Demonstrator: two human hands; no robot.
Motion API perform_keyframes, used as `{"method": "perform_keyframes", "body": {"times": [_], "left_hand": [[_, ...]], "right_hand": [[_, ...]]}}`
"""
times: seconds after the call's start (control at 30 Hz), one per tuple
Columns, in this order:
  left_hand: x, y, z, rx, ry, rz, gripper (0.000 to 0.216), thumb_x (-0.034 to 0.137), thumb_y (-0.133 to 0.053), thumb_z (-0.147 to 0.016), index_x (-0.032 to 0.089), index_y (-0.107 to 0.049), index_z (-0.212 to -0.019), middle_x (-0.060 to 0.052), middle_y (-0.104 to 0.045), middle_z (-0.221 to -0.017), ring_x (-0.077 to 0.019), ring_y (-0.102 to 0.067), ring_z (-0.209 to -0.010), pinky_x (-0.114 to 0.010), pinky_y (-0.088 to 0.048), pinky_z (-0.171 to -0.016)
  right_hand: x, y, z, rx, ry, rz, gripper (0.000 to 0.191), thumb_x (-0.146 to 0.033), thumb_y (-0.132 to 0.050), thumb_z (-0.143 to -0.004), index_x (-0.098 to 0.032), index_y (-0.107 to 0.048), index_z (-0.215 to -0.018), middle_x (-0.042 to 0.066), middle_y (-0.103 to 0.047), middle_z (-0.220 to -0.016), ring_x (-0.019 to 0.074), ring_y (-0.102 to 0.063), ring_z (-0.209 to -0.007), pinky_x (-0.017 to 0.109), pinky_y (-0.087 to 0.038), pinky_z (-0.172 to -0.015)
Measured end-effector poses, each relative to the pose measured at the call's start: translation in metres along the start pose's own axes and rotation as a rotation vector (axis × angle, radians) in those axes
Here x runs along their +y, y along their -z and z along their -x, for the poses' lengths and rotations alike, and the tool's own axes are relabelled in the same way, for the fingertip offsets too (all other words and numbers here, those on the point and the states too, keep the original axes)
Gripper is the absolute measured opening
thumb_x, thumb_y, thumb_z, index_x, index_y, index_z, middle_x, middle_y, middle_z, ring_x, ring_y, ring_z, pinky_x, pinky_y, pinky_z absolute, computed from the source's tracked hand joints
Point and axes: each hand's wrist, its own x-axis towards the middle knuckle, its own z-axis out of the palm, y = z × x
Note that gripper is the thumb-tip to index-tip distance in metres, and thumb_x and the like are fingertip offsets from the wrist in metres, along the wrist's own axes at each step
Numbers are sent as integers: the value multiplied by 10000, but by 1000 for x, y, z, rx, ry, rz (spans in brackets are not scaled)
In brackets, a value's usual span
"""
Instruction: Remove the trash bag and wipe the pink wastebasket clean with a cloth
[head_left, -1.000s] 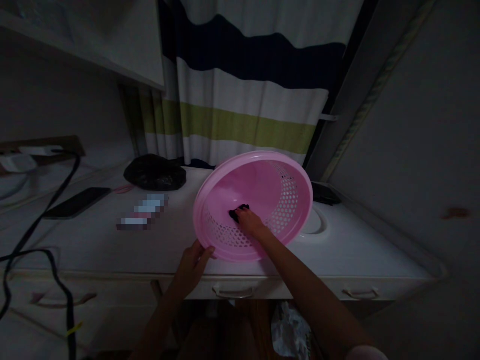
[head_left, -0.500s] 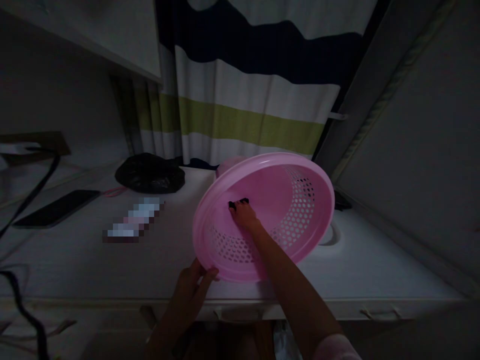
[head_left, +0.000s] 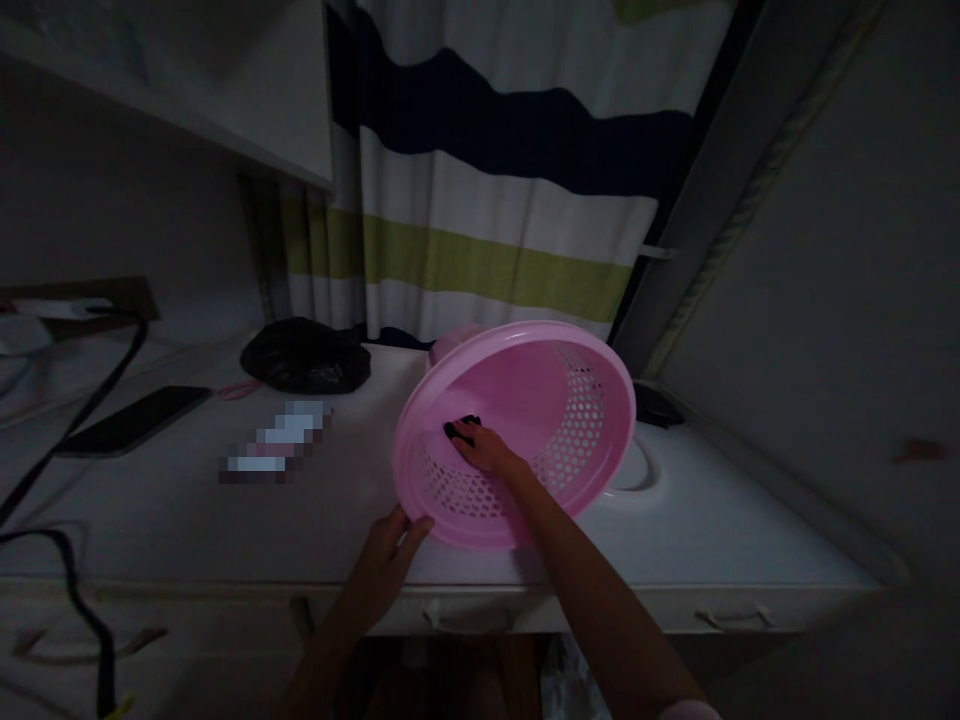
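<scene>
A pink plastic laundry basket with rows of holes in its wall is tilted on the white desk, its mouth facing me. My left hand grips the rim at the lower left, thumb on the near side and fingers behind. Inside the basket, my right hand presses a small black cloth-like thing against the inner surface at the left. Only parts of that dark thing show around the fingers, so its exact kind is unclear.
A black plastic bag and a dark phone lie on the desk at the left, near a blurred-out item. A black cable hangs there. Right of the basket are a white loop and a dark object. A striped curtain hangs behind.
My right hand and the black thing have shifted slightly left and down within the basket. The basket has shifted a little; the whole view has moved too. My left hand keeps its grip.
</scene>
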Motion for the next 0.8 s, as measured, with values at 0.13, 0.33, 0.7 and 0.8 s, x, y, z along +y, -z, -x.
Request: {"method": "perform_keyframes", "body": {"times": [0.13, 0.33, 0.7, 0.8], "left_hand": [[1, 1, -2, -67, -4, 49, 320, 428, -395, -771, 162, -567, -728, -28, -635, -703, -177, -562, -717, -275, -452, -693], [4, 2, -4, -91, -17, 78, 358, 474, -417, -733, 157, -545, -627, -18, -597, -629, -173, -535, -663, -270, -443, -656], [0, -1, -5, -100, -24, 56, 362, 490, -402, -724, 178, -435, -544, 21, -470, -525, -135, -438, -555, -246, -374, -554], [-1, -2, -4, -88, -8, 40, 371, 493, -406, -728, 184, -412, -523, 33, -423, -486, -126, -412, -522, -243, -362, -530]], "right_hand": [[-5, -1, 18, 19, 29, -39, 440, -347, -350, -869, -180, -409, -1272, 56, -471, -1280, 168, -465, -1137, 273, -340, -955], [-7, 5, 42, 19, 52, -20, 414, -352, -372, -857, -228, -444, -1245, 33, -519, -1235, 168, -511, -1076, 274, -375, -907], [13, 17, 47, 77, -100, 245, 329, -215, -436, -803, -139, -576, -1092, 85, -588, -1126, 190, -440, -1118, 301, -283, -970], [15, 13, 34, 89, -130, 264, 297, -178, -423, -808, -136, -601, -1042, 90, -596, -1112, 188, -435, -1123, 317, -239, -996]]}}
